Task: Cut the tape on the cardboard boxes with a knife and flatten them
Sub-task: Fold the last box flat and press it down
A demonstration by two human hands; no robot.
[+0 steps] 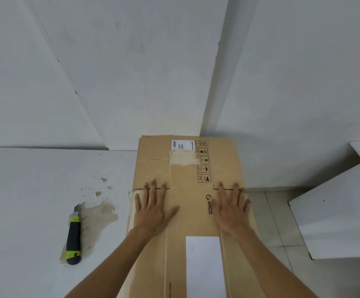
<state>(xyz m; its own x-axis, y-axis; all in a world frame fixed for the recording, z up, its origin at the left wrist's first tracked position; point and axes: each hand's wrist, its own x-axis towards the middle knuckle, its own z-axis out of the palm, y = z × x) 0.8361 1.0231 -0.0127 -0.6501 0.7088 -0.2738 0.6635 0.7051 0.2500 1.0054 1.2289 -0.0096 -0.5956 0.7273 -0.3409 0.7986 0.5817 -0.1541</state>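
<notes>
Both hands, the left hand (153,208) and the right hand (231,208), press open-palmed on the collapsed cardboard box (187,190) lying on the table (35,190), flattening it, so next probably comes smoothing the far flaps, while the knife (74,237) lies idle at the left.

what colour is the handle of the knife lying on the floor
Black with lime-green bands, on the knife; head view.

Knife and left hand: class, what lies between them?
In the head view, between the knife and the left hand lie a peeling stained patch of white floor and the cardboard box's left edge.
</notes>
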